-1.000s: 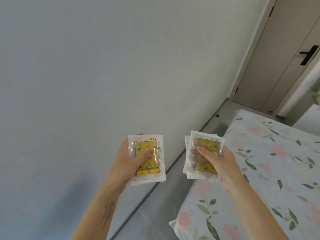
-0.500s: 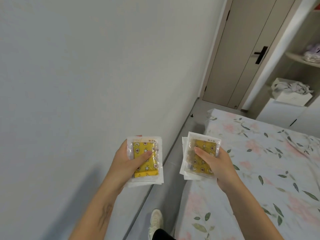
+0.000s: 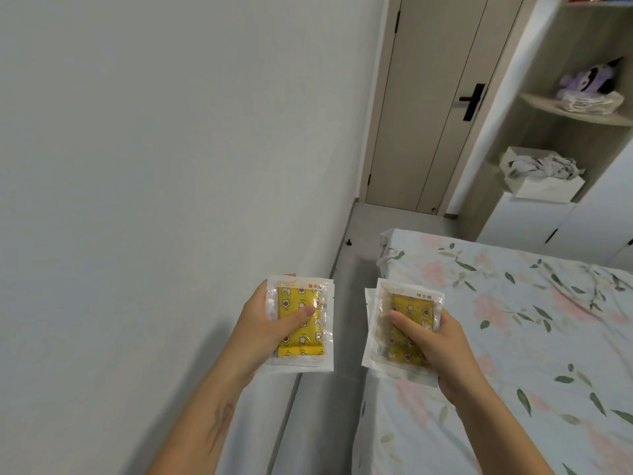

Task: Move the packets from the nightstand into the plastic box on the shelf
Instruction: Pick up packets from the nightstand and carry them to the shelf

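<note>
Home bedroom: bed (image 3: 513,320) (floral sheet), door (image 3: 428,97), shelf (image 3: 575,111) with plush toy (image 3: 589,78), plain wall (image 3: 171,132).

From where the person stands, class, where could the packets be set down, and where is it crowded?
Free: the floral bed right of the right hand, and the floor strip between wall and bed. Crowded: the shelves with the plush toy and the stuffed white box.

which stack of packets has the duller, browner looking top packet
The stack in the right hand: its top packet looks cloudy and brownish, while the left hand's top packet shows bright yellow.
</note>
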Motion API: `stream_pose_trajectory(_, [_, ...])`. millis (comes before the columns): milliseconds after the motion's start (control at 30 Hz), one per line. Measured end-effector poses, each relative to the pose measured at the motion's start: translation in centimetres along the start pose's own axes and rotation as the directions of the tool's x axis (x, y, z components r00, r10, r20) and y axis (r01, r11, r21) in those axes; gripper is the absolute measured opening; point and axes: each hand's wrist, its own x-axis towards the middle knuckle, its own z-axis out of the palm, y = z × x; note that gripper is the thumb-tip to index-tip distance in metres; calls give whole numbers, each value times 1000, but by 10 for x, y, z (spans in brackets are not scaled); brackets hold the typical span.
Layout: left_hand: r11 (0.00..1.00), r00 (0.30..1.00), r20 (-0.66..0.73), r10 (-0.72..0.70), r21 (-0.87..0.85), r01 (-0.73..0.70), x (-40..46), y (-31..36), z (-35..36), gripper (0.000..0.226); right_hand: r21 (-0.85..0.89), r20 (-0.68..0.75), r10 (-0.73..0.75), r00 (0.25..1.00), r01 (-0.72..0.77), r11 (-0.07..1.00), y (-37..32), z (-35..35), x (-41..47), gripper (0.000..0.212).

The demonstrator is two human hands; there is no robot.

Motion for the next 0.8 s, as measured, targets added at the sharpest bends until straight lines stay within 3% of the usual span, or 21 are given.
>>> stream_pose_trajectory(533, [996, 992, 101, -72, 59, 66, 259, 47, 105, 66, 60, -144, 43, 989, -35, 998, -38, -42, 219, 25])
stream_pose_trajectory(800, [996, 987, 134, -86, 41, 81, 422, 72, 150, 71, 77, -186, 21, 982, -7, 997, -65, -59, 385, 28])
